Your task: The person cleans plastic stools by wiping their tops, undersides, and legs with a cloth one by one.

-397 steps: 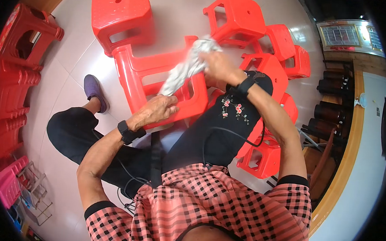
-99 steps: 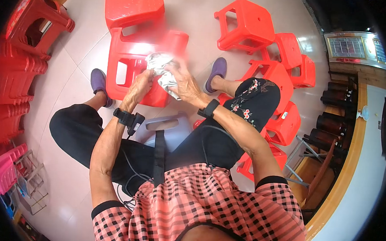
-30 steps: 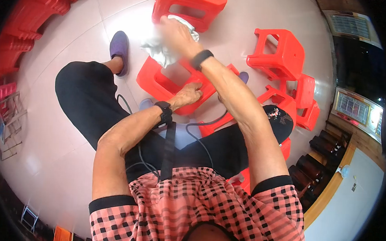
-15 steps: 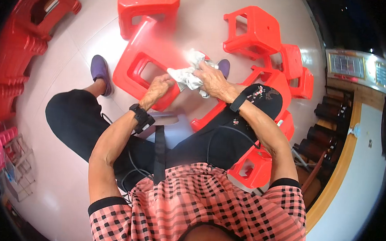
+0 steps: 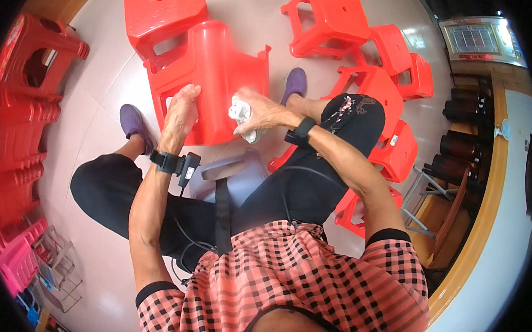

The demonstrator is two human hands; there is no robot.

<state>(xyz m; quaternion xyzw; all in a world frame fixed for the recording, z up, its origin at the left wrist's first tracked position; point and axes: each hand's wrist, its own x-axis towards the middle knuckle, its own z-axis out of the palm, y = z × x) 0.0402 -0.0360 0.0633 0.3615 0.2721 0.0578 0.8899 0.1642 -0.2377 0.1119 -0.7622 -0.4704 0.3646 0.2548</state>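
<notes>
A red plastic stool is tipped on its side between my knees, with its legs spread toward the far side. My left hand is closed on its left part, beside the cut-out opening; some of the fingers are hidden. In my right hand is a crumpled white cloth, pressed against the stool's right side. Both wrists wear black straps.
Another red stool stands just beyond the held one. Several more red stools are at the right. Stacked red stools line the left edge. A grey plastic stool is under me.
The held stool has turned and now shows its side. My left hand has moved left and away from the cloth; my right hand has shifted left with the cloth. The view has tilted a little.
</notes>
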